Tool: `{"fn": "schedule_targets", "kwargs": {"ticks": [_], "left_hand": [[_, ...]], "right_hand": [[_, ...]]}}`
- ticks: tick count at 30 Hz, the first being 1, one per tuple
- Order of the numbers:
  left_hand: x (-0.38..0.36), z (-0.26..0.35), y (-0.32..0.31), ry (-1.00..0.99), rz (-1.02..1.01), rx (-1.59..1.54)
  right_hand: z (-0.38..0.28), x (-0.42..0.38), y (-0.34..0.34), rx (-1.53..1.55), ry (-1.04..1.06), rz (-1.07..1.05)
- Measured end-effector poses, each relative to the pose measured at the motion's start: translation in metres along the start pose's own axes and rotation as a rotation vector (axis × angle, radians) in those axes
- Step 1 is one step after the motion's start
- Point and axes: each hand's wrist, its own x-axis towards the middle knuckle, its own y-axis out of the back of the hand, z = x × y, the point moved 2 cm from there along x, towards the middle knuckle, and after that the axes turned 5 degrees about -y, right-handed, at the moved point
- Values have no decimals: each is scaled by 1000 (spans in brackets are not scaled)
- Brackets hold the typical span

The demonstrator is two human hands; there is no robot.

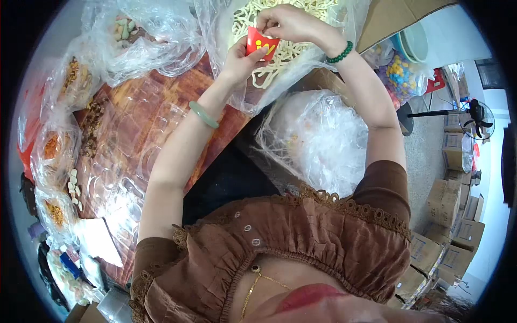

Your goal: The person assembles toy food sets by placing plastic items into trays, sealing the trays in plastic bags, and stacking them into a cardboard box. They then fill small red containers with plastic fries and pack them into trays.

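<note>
My left hand point(237, 60) is closed around a small red fry carton point(260, 45) with yellow marks on its front, the thumb across its face. At the carton's opening, my right hand point(293, 23) has its fingers curled and pinched together. Whatever those fingertips hold is hidden from me. Beneath and behind both hands lies a heap of pale yellow fry-shaped pieces point(301, 58) in an open clear plastic bag point(246, 100).
A wooden-patterned table point(183, 89) at left carries clear plastic packaging point(116, 140) and bags of small orange pieces point(54, 145). A large clear bag point(323, 140) sits close to my body. Cardboard boxes point(444, 202) and a black fan point(476, 119) stand at right.
</note>
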Motion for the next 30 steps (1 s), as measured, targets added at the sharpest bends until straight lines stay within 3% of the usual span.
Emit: {"fn": "schedule_targets", "kwargs": {"ticks": [3, 4, 7, 8, 11, 20, 25, 30], "left_hand": [[-1, 1, 2, 5, -22, 19], [-2, 1, 1, 8, -41, 18], [-3, -4, 5, -10, -45, -61], [-1, -3, 7, -13, -41, -61], [-1, -2, 9, -17, -60, -39], [-6, 5, 6, 27, -111, -62], [-10, 8, 5, 27, -120, -223], [-14, 8, 10, 62, -102, -368]], "right_hand": [[6, 8, -5, 36, 7, -69], [10, 10, -7, 117, -1, -182], [-21, -1, 3, 110, -132, -242], [-21, -3, 5, 165, -97, -68], [-21, -4, 6, 207, -61, 141], [-29, -4, 23, 313, -121, -40], [-35, -9, 13, 173, -41, 234], [-51, -34, 13, -186, 27, 518]]}}
